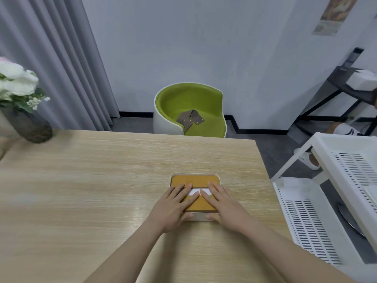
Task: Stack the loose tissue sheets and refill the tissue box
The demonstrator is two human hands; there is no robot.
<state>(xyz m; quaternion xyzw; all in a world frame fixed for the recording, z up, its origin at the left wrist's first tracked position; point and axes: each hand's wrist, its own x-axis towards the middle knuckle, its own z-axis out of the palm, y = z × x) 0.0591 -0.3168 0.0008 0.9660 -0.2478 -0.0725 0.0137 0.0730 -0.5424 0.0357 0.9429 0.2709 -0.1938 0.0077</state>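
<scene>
A white tissue box [195,175] with a mustard-yellow lid [194,180] sits on the wooden table [102,180], right of centre. White tissue [197,191] shows through the slot in the lid. My left hand [173,207] lies flat on the left part of the lid, fingers straight, thumb against the box's near side. My right hand [222,205] lies flat on the right part of the lid in the same way. No loose sheets are visible on the table.
A dark vase of white flowers [22,111] stands at the table's far left. A white slotted plastic rack [334,201] stands close by the table's right edge. A green chair [191,111] holding brown pieces sits behind the table.
</scene>
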